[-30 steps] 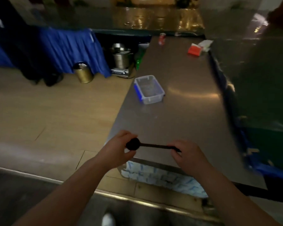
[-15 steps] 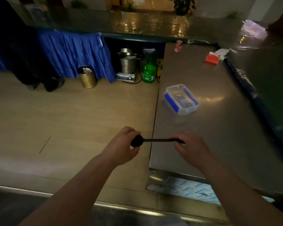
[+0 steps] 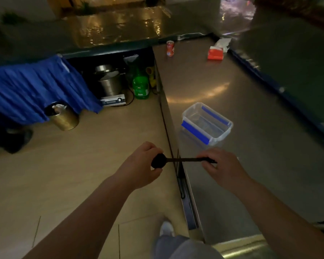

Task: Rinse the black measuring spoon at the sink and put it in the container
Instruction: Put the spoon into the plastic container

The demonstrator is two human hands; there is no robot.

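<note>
They look to be on the carry to the clear container [image 3: 207, 126], the left hand [image 3: 140, 165] pinching the bowl of the black measuring spoon [image 3: 178, 160] and the right hand [image 3: 223, 168] its handle, held level over the steel counter [image 3: 251, 128] edge; next it needs lowering in, and the container sits nearer than 1 second ago.

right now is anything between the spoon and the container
Nothing visible. The black measuring spoon is held at both ends by the left hand and right hand, and only bare steel counter lies between it and the open, empty-looking container.
</note>
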